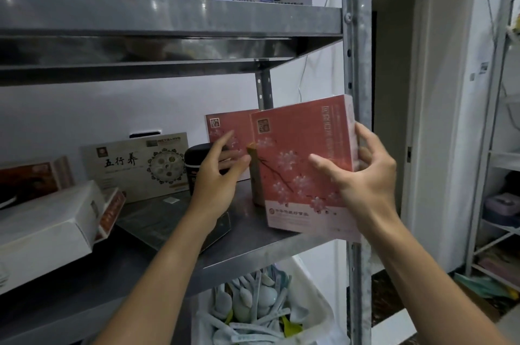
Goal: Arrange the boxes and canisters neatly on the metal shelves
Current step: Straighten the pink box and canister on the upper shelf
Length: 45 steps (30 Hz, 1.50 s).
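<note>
A pink box with blossom print (304, 164) stands upright at the right end of the middle metal shelf (253, 249). My right hand (363, 176) grips its right edge, thumb across the front. A second, matching pink box (225, 131) stands behind it against the wall. My left hand (219, 176) reaches in with loosely spread fingers between a black canister (197, 159) and an olive-green canister (256, 184) that is partly hidden behind the front box. I cannot tell whether the left hand touches either canister.
On the same shelf: a beige box with black characters (138, 164), a dark flat box (174, 221), a white box (47, 226) on red-edged boxes at left. The steel upright (357, 63) stands right of the pink box. A bag of pale spoons (261, 305) sits below.
</note>
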### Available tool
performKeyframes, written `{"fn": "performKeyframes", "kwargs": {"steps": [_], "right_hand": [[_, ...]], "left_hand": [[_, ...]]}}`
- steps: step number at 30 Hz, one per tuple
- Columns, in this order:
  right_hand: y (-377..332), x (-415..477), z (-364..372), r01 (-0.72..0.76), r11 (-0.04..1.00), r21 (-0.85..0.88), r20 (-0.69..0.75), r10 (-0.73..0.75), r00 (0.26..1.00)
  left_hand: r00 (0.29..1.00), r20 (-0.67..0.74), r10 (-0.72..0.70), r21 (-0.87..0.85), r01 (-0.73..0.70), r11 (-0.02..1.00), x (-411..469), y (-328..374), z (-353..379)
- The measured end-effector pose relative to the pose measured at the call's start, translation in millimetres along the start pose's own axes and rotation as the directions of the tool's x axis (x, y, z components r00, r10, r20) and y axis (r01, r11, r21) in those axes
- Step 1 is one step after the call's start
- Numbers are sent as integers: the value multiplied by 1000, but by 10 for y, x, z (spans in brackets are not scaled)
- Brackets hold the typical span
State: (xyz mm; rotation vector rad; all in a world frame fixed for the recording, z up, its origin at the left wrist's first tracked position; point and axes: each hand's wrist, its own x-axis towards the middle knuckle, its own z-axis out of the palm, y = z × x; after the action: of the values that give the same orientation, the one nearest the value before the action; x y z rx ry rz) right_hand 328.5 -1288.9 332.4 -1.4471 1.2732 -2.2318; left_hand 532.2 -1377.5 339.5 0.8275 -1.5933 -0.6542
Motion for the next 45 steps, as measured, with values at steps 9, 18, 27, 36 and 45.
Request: {"fn": "performKeyframes", "kwargs": {"steps": [9,18,27,36,45], "right_hand": [[38,-29,4,99,944,-316,-170,-159,973],[9,-64,65,70,933,-353,-235,-161,958],[26,-85,138,43,934,-355,-245,-137,960],[56,-88,282,33,950,-310,-207,-102,973],[96,-45,337,25,965,-261,-172,-72,982]], "left_hand": [[991,107,-78,170,59,984,461,-126,206],[969,204,-139,147,110,983,624,-369,460],[996,31,-79,134,75,988,572,-458,340],[995,-82,-63,188,78,979,481,-485,66],[986,-129,-105,230,132,964,407,-419,-174]]}}
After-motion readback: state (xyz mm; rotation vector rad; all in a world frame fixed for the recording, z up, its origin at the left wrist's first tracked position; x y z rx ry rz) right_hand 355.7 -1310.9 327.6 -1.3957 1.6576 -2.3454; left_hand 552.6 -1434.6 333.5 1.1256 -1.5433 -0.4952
